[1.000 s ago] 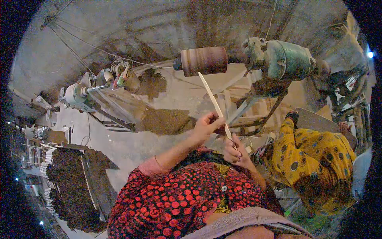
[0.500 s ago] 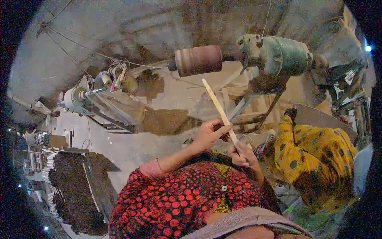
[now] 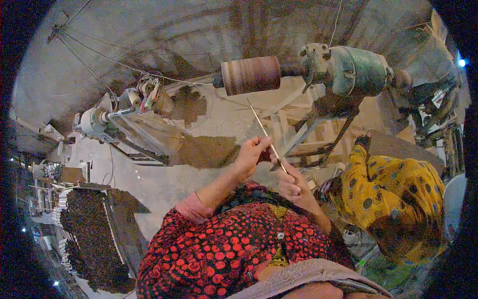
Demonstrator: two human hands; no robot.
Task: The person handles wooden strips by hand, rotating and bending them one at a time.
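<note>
A long, slim, pale strip (image 3: 259,121) points up and to the left, seen edge-on so that it looks very thin. My left hand (image 3: 253,155) pinches it around its middle between thumb and fingers. Lower down, my right hand (image 3: 293,183) is closed round its near end. The strip's tip lies a little below a reddish-brown striped drum (image 3: 251,75), apart from it in the picture. That drum sits on the shaft of a green motor (image 3: 356,71).
A second motor (image 3: 93,122) on a metal frame stands at the left. Below it is a large stack of strips (image 3: 92,234) with a dark top. At the right, close by, is a person in yellow patterned clothing (image 3: 398,199). Wires hang along the wall.
The strip has turned from its broad face to its thin edge. Both hands have shifted slightly up and left since half a second ago, still on the strip.
</note>
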